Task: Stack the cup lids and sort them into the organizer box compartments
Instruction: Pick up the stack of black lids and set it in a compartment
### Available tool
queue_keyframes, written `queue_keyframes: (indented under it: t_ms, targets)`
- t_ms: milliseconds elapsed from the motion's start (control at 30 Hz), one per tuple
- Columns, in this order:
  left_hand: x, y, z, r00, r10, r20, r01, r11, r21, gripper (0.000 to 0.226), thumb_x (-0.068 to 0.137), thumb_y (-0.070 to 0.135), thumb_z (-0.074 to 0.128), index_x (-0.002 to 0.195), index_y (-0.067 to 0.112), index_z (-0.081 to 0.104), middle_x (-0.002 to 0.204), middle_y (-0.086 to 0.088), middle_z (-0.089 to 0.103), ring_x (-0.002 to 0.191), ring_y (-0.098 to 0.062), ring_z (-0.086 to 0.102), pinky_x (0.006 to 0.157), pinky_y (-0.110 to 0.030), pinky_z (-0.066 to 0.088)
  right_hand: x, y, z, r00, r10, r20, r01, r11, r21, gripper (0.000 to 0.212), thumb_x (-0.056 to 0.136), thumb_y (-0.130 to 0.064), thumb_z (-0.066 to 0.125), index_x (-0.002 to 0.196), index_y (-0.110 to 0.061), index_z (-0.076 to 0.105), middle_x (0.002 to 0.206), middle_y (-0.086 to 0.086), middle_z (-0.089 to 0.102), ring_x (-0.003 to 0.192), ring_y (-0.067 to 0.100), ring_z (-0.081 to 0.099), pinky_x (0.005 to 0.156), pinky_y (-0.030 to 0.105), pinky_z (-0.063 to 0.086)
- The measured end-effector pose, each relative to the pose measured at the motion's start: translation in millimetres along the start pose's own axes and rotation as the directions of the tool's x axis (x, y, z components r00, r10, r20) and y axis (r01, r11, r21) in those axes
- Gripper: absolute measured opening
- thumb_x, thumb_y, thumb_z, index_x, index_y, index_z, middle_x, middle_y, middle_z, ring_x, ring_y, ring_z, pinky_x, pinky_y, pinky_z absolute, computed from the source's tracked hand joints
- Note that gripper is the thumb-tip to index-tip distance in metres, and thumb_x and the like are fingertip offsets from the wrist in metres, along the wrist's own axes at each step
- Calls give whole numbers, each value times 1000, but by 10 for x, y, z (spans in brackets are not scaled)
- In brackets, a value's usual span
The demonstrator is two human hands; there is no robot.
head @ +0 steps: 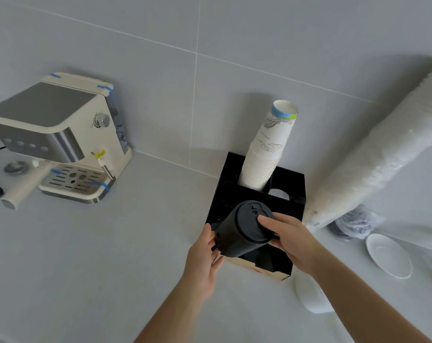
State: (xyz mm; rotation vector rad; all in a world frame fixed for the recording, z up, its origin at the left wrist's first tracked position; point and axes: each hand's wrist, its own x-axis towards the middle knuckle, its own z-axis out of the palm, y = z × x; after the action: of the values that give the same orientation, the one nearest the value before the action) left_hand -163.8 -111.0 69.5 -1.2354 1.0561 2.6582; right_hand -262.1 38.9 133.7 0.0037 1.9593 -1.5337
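A tall stack of black cup lids (237,231) stands tilted in the front left compartment of the black organizer box (295,191). My left hand (205,253) grips the stack's left side. My right hand (291,238) presses on the top lid, fingers across its right rim. A stack of white paper cups (266,149) rises from the box's back left compartment. The back right compartment shows an open round hole (279,193). A long sleeve of white lids (373,154) in clear plastic leans against the wall to the right of the box.
A cream and silver espresso machine (61,139) sits at the left against the tiled wall. A white saucer (388,254) lies at the right, a white bowl (311,295) under my right forearm, and a bag of dark lids (353,221) behind the saucer.
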Motion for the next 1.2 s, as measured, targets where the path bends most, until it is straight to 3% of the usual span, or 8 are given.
queue_keyframes:
  t_ms: [200,267,367,533,700,800,967,1200]
  targets:
    - [270,29,11,1000,-16,-7,16,1000,10,50,99,46,44,138,14,51,141,-6,54,136,-27,45,113,-40,35,305,-70,-3,999,28,30,-28,1000,12,22,95,-20,62,112,-13,74,108,-1,79,109,18,69,89,28,53]
    - [328,64,44,1000,13,-28,-12,999,36,48,100,44,42,137,16,50,130,-2,58,132,-24,48,113,-39,35,379,-91,8,999,30,43,-30,1000,2,22,95,-21,63,113,-15,74,108,-2,79,108,16,69,87,26,53]
    - [483,26,123,994,67,-86,-58,993,104,36,100,47,38,124,24,52,103,9,61,104,-13,57,103,-33,39,516,-89,20,998,38,49,-38,999,6,21,95,-21,63,112,-16,74,107,-2,79,107,15,70,89,28,53]
    - [798,-138,148,987,112,-118,-82,969,232,85,73,74,37,137,19,48,139,0,57,127,-19,53,113,-44,37,670,-60,58,997,48,65,-47,999,-3,21,95,-19,63,114,-19,73,108,-3,78,104,13,70,85,26,52]
    - [721,-86,277,973,159,-167,-109,956,271,76,82,72,30,137,23,50,139,10,54,129,-19,50,111,-36,35,786,-29,91,996,51,79,-49,999,-23,24,94,-22,65,116,-21,72,112,-4,77,109,14,68,100,34,50]
    - [703,-86,344,965,153,-215,-90,957,276,65,94,62,28,144,23,42,140,6,49,132,-22,45,109,-36,35,836,1,115,995,71,72,-70,997,-18,25,93,-22,65,117,-20,72,113,-3,77,110,15,68,99,33,51]
    - [799,-86,395,970,137,-200,-74,953,293,72,89,69,26,144,25,40,144,1,49,131,-24,46,112,-43,36,894,42,95,995,88,42,-87,996,-26,26,92,-25,67,117,-18,71,114,-2,76,110,16,67,98,33,52]
    - [886,-55,385,987,98,-128,-50,941,334,72,89,70,20,143,29,43,141,3,53,129,-21,49,111,-41,37,814,106,33,999,41,-4,-41,976,-215,25,89,-36,69,112,-26,70,109,-6,74,105,14,68,100,37,52]
